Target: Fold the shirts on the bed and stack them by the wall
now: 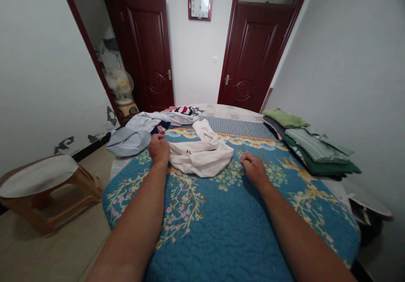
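Note:
A crumpled cream-white garment (202, 153) lies on the blue floral quilt (221, 223) in front of me. My left hand (159, 148) is curled into a fist at the garment's left edge and seems to grip the cloth. My right hand (253, 167) rests on the quilt just right of the garment, fingers curled, not touching it; whether anything is in it I cannot make out.
A pile of unfolded clothes (148, 126) lies at the bed's far left. Folded green and striped clothes (311, 147) are stacked at the right. A wooden stool (44, 189) stands on the floor at left. Two dark red doors (253, 50) and a wall clock (200, 5) are behind.

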